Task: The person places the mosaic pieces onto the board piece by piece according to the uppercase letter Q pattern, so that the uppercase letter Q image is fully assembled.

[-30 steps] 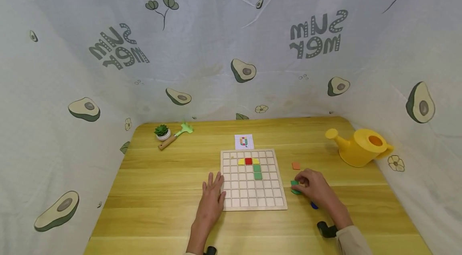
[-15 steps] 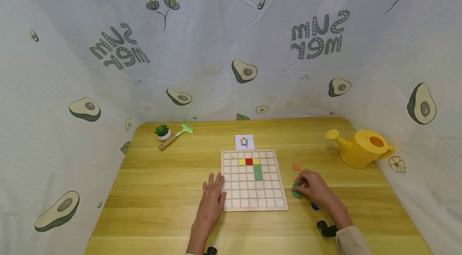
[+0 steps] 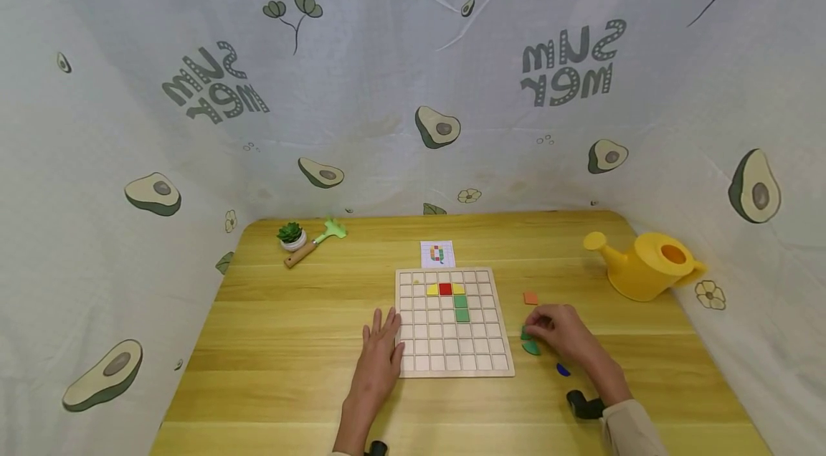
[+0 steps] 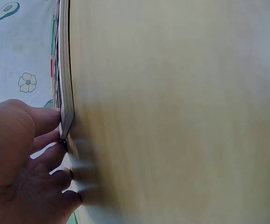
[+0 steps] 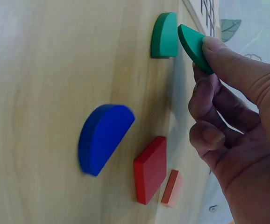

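Observation:
My right hand (image 3: 563,333) pinches a green quarter-circle tile (image 5: 194,46) between thumb and fingers, held just above the table. A second green tile with a curved edge (image 5: 165,36) lies beside it on the wood. My left hand (image 3: 377,361) rests along the left edge of the wooden grid board (image 3: 426,364), fingers extended and thumb touching the rim. On the board sit a red square (image 3: 445,289), a yellow curved tile on either side of it, and two green squares (image 3: 461,302) in a column below the right one.
Near my right hand lie a blue half-circle tile (image 5: 105,138), a red square tile (image 5: 150,171) and an orange square tile (image 3: 530,297). A pattern card (image 3: 437,254) touches the board's far edge. Farther off are a yellow watering can (image 3: 645,264), a small rake (image 3: 315,244) and a potted plant (image 3: 292,235).
My right hand has shifted slightly, and the green tile in it now shows apart from the other green tile. The left hand and the tiles on the board have stayed put.

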`<state>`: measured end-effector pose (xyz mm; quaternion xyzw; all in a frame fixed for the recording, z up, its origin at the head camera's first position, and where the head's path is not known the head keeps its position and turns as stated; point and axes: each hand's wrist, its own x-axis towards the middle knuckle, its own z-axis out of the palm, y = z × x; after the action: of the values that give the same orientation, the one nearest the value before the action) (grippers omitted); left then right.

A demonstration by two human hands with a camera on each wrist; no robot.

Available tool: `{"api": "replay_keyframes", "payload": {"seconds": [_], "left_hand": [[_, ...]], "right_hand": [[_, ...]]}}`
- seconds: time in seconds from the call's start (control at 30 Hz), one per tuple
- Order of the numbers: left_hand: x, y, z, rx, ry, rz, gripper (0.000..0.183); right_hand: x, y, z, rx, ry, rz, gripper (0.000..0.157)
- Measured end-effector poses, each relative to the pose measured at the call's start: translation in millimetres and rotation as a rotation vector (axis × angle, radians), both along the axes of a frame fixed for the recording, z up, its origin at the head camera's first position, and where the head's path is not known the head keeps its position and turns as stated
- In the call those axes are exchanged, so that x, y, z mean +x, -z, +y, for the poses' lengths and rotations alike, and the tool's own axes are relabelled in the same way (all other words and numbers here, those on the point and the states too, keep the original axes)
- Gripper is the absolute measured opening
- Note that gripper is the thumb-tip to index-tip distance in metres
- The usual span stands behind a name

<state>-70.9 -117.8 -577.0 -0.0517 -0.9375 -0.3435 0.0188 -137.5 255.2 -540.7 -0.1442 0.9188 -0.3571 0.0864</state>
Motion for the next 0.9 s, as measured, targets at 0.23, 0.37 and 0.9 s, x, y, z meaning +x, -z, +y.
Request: {"api": "replay_keyframes", "payload": {"seconds": [0.23,0.37,0.9], "left_hand": [[-0.3,-0.3,0,-0.002,-0.003,-0.001,0.055],[-0.8,-0.2,-1,0.003,-0.001,-0.001,0.055],[-0.4,1.8,-2,0.013,0.011,0.000,0.054]], "right_hand": [[-2.7,-2.8,-4,-0.014,-0.014,0.062,0.003],[-4.5,-3.7,-8,-0.037,-0.020,0.087,0.006],[-13.5,0.4,-39,-0.103,-0.077,0.110,0.007]]}}
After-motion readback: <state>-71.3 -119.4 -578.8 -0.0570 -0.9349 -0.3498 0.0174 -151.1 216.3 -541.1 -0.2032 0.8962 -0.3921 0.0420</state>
